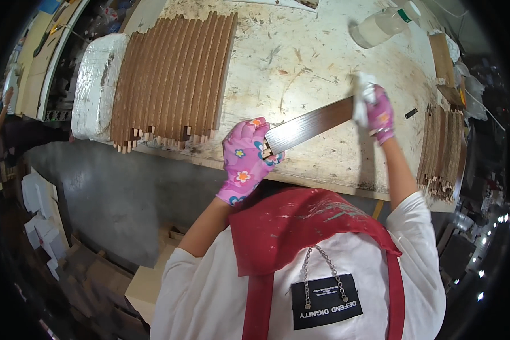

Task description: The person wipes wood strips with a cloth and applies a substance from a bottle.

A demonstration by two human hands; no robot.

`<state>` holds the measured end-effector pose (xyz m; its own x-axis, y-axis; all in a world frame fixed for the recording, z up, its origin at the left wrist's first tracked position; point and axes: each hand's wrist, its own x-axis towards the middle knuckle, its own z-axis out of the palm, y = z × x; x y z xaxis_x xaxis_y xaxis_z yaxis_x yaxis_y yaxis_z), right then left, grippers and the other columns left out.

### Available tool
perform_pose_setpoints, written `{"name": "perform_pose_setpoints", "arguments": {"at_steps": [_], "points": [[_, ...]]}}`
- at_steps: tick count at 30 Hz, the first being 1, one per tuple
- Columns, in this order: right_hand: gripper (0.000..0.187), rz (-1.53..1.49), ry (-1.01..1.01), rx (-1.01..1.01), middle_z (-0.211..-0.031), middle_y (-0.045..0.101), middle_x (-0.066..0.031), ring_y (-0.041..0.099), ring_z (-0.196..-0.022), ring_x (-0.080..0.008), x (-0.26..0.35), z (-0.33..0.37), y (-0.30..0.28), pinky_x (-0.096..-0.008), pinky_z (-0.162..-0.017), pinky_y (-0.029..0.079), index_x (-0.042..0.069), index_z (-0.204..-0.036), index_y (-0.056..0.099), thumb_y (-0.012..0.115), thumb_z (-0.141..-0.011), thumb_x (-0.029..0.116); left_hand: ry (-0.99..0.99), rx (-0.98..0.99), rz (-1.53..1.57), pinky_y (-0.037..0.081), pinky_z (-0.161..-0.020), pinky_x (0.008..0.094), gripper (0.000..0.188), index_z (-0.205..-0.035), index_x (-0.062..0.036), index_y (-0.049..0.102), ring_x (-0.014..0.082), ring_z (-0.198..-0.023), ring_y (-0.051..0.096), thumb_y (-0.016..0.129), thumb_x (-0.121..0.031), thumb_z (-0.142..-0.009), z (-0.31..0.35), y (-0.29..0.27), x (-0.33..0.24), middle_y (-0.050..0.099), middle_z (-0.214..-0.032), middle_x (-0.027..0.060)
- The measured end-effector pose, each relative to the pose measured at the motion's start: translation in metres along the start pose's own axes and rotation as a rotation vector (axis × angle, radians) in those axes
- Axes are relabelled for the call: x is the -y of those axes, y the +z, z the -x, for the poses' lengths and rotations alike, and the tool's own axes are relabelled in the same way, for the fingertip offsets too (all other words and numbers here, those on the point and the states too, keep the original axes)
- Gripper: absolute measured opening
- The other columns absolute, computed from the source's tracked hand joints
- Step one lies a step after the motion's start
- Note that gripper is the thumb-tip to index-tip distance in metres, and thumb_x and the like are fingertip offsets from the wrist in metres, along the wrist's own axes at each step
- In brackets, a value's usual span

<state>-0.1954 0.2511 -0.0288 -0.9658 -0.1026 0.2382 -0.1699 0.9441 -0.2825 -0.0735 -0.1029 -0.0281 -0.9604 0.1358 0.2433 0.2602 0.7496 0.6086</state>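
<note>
A flat brown wooden board [311, 124] with a glossy face slants over the worktable. Around its near end, where short pale dowels stick out, my left hand [247, 153] is closed, in a pink flowered glove. My right hand [382, 115], gloved alike, grips a crumpled white cloth [362, 101] against the board's far end. The cloth covers that end, and its edges are slightly blurred.
On the worktable [300, 62] at left stand several brown boards [173, 79] in a row, beside a plastic-wrapped bundle [98, 85]. More boards [443, 147] stand at right. A bottle of pale liquid [379, 28] lies at the back, and a small black piece [411, 113] near my right hand.
</note>
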Motion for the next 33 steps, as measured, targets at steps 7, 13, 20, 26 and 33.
{"name": "perform_pose_setpoints", "arguments": {"at_steps": [7, 13, 20, 26, 33], "points": [[0.045, 0.178, -0.451, 0.241, -0.098, 0.063, -0.0093, 0.064, -0.087, -0.0282, 0.176, 0.056, -0.009, -0.0437, -0.077, 0.052, 0.011, -0.116, 0.058, 0.066, -0.072, 0.010, 0.031, 0.132, -0.118, 0.042, -0.096, 0.0405, 0.064, -0.117, -0.0029, 0.060, 0.0281, -0.116, 0.048, 0.074, -0.042, -0.068, 0.007, 0.004, 0.009, 0.056, -0.119, 0.0105], [0.037, 0.007, 0.072, 0.032, -0.092, 0.066, -0.0087, 0.063, -0.083, -0.0223, 0.023, 0.036, 0.016, -0.0351, -0.070, 0.053, 0.011, -0.118, 0.060, 0.067, -0.085, 0.027, -0.014, 0.199, 0.012, 0.039, -0.101, 0.0384, 0.066, -0.120, -0.0004, 0.059, 0.0275, -0.120, 0.046, 0.077, -0.041, -0.071, 0.008, -0.006, 0.002, 0.054, -0.122, 0.0096], [0.048, -0.567, 0.527, -0.111, -0.098, 0.071, -0.0076, 0.066, -0.087, -0.0157, -0.038, 0.014, -0.065, -0.0280, -0.076, 0.053, 0.001, -0.117, 0.062, 0.077, -0.078, 0.026, 0.181, 0.234, -0.155, 0.043, -0.093, 0.0438, 0.060, -0.136, -0.0087, 0.051, 0.0315, -0.110, 0.053, 0.068, -0.018, -0.079, -0.006, -0.008, -0.006, 0.054, -0.124, 0.0139], [0.032, -0.921, 0.341, -0.252, -0.096, 0.069, -0.0064, 0.066, -0.081, -0.0156, 0.024, 0.012, -0.086, -0.0302, -0.072, 0.054, 0.004, -0.114, 0.062, 0.071, -0.084, 0.013, -0.770, 0.513, 1.397, 0.048, -0.066, 0.0265, 0.041, -0.121, -0.0024, 0.057, 0.0118, -0.075, 0.053, 0.043, -0.034, -0.100, -0.026, -0.008, -0.011, 0.058, -0.092, 0.0064], [0.055, -0.165, -0.515, 0.247, -0.110, 0.060, -0.0142, 0.062, -0.100, -0.0307, 0.167, 0.049, 0.003, -0.0442, -0.081, 0.052, 0.015, -0.123, 0.057, 0.072, -0.070, 0.019, -0.420, 0.391, 1.374, 0.045, -0.060, 0.0224, 0.048, -0.127, -0.0032, 0.045, 0.0117, -0.071, 0.055, 0.042, -0.043, -0.101, -0.022, -0.029, -0.047, 0.057, -0.091, 0.0057]]}}
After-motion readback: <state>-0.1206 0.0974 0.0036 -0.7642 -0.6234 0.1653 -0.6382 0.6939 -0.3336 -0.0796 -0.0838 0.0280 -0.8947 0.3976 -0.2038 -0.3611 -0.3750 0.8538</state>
